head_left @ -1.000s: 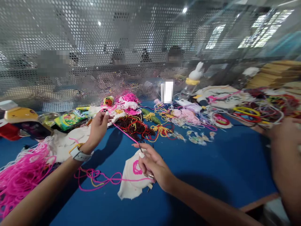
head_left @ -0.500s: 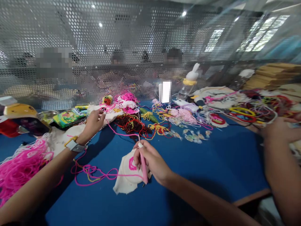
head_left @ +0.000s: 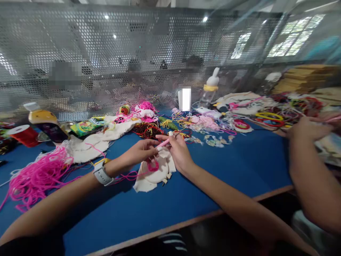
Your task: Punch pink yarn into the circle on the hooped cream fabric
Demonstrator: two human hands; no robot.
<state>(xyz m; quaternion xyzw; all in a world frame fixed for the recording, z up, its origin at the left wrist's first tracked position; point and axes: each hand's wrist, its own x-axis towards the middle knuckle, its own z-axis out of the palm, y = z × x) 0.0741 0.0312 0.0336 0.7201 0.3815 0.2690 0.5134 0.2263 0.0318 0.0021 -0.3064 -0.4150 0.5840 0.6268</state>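
My right hand [head_left: 181,154] is closed around a pink punch needle [head_left: 163,144], held slantwise above the cloth. At the handle's left end, my left hand [head_left: 141,153] has its fingertips pinched together on it; whether yarn is also between them I cannot make out. Below both hands lies a cream cloth in a round hoop [head_left: 162,173], partly covered by my fingers. It bears a small pink stitched loop [head_left: 153,166]. Pink yarn [head_left: 129,176] trails from the cloth to the left, passing under my left wrist.
A pink yarn heap [head_left: 39,177], a red thread spool [head_left: 24,136] and a yellow-and-dark bottle [head_left: 48,122] stand left. Tangled yarns, wrapped candies [head_left: 217,140] and a rabbit-topped bottle [head_left: 211,87] lie beyond my hands. Another person's arm [head_left: 303,167] reaches in at right.
My left hand has come down and right from the far yarn pile to the punch needle's handle. My right hand has lifted the needle and tilted it sideways. The view has shifted.
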